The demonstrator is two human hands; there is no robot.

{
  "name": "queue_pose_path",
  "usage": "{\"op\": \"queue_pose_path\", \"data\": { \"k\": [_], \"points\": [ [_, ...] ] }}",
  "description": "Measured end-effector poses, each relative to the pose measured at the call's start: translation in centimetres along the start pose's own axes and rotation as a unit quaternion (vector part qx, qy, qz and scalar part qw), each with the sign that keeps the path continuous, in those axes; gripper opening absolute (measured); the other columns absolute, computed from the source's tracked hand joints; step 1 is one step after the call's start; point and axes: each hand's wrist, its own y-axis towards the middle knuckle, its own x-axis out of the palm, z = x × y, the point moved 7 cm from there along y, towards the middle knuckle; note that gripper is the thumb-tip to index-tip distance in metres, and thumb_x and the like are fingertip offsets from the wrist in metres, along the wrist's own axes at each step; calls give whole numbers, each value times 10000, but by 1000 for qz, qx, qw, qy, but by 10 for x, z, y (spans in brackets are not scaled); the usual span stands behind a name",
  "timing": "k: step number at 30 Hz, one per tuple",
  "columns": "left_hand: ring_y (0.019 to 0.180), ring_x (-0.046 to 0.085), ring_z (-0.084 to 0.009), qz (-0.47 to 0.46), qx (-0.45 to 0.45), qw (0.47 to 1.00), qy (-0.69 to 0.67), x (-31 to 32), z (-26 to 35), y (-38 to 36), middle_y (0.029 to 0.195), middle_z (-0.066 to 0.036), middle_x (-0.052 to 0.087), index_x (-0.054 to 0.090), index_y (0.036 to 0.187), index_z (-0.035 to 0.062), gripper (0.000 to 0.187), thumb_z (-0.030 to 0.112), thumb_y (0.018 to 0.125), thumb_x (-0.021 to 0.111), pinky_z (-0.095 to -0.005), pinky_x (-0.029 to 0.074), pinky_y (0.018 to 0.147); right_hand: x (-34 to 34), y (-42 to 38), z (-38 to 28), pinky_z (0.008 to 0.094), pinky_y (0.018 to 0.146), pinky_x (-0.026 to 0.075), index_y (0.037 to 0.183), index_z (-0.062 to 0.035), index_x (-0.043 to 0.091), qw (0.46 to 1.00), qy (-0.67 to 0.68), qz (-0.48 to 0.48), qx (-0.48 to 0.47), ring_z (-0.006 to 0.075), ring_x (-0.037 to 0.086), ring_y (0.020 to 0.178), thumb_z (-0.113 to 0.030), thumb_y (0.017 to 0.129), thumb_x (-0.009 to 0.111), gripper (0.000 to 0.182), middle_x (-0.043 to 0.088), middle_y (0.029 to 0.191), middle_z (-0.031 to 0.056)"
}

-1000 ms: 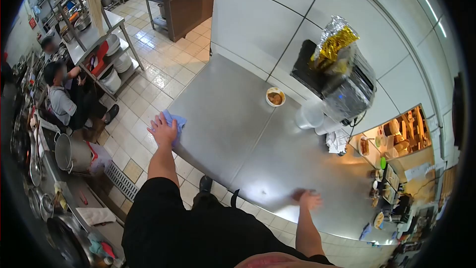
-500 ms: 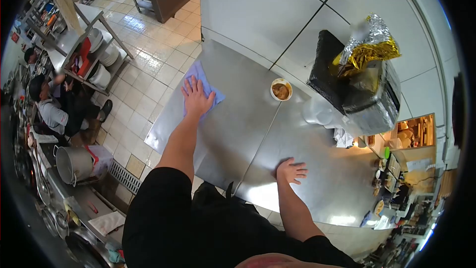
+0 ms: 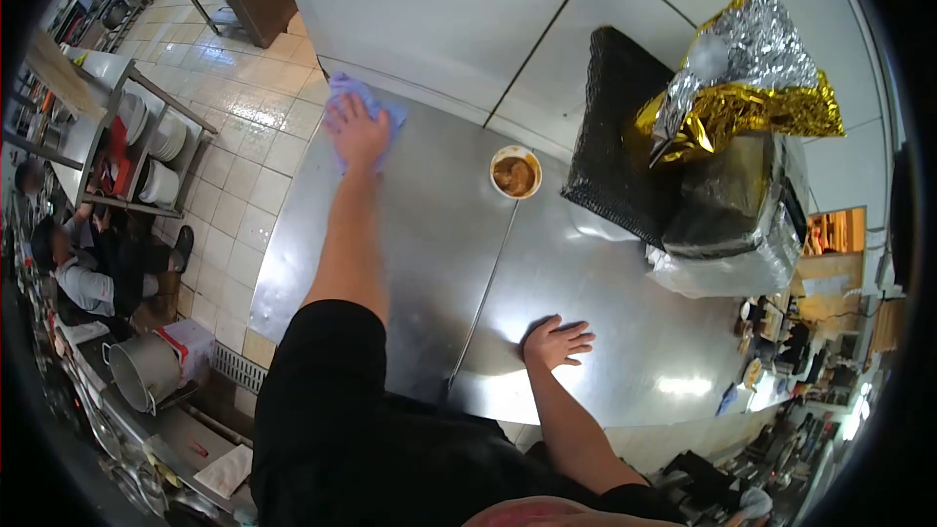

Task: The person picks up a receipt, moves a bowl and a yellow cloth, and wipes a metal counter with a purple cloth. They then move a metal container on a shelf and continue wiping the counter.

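Observation:
My left hand (image 3: 360, 137) lies flat with fingers spread on a crumpled lavender cloth (image 3: 394, 117), pressing it against the steel table (image 3: 429, 224) at the far left corner by the wall. My right hand (image 3: 557, 344) rests palm down on the bare metal near the front edge, its fingers apart and nothing in it. Between and beyond both hands stands a small white bowl (image 3: 515, 173) with a brown sauce or food in it. Neither hand touches the bowl.
Right of the bowl, a black mesh-covered piece (image 3: 620, 137) and a plastic-wrapped box (image 3: 732, 205) carry crumpled gold-silver foil (image 3: 747, 78). A white wall (image 3: 429, 20) borders the table's back. At left are a co-worker (image 3: 83, 273), a shelf rack (image 3: 146, 151) and a large pot (image 3: 144, 371).
My left hand and the cloth have slid farther away, up to the table's back corner. My right hand stays planted. The camera view has shifted, bringing the foil and box closer.

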Motion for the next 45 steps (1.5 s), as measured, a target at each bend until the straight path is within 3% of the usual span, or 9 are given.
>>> {"op": "queue_pose_path", "data": {
  "k": [6,10,13,19,26,35,38,41,45],
  "points": [
    [1560,148,-344,-22,114,993,0,31,84,-45,1674,-87,261,349,1582,132,702,508,991,399,-565,92,1250,0,2,3,718,1167,75,1604,-35,130,1000,-10,-2,0,502,17,1536,-558,997,371,837,33,1672,285],
    [1562,167,-293,-92,313,944,-43,19,81,-87,1671,-36,279,372,1575,199,628,473,1012,413,-539,110,1259,1,-1,4,723,1163,76,1605,-44,145,1000,2,11,-2,500,26,1535,-545,995,396,828,47,1672,282],
    [1559,182,-266,-99,322,940,-49,3,53,-117,1677,-14,266,372,1575,229,608,477,1022,418,-525,108,1264,2,-2,5,724,1162,73,1605,-48,153,1000,16,19,-5,506,19,1534,-540,993,408,826,55,1670,286],
    [1562,165,-311,-36,128,990,-57,-35,-101,-136,1683,-71,242,342,1589,174,678,509,1012,463,-572,78,1250,-9,-7,2,710,1176,56,1612,-32,120,1000,19,-9,2,504,-12,1538,-544,997,377,840,18,1672,289],
    [1557,170,-332,-20,-1,1000,4,-85,-226,-274,1680,-83,248,337,1588,140,722,542,1000,452,-570,91,1250,-4,-5,5,745,1151,51,1608,-8,123,999,41,7,-10,537,-28,1526,-546,994,373,854,12,1660,322],
    [1556,114,-400,-68,143,987,7,-84,-144,-425,1687,-150,187,272,1602,104,797,537,972,496,-598,102,1236,-16,-8,19,701,1176,-29,1612,-47,150,989,110,-74,-72,528,-99,1522,-560,927,519,932,-35,1658,325],
    [1549,112,-429,-77,196,978,-9,-67,-117,-467,1684,-164,187,283,1599,101,841,572,944,521,-624,101,1225,-21,-13,41,623,1214,-46,1605,-121,222,966,155,-86,-188,481,-113,1536,-559,875,619,939,-44,1669,296],
    [1555,90,-424,-111,277,955,-5,-52,-73,-519,1688,-166,170,303,1590,87,859,599,933,514,-631,87,1224,-27,-13,70,548,1248,29,1508,-142,433,927,197,-91,-306,439,-34,1556,-467,863,684,764,68,1683,249],
    [1564,46,-410,-196,419,886,29,-58,14,-583,1694,-178,125,259,1601,83,903,664,943,470,-613,61,1235,-23,22,124,484,1178,279,1276,-87,639,836,376,-140,-375,388,359,1410,-311,874,701,464,445,1488,217]
  ]
}}
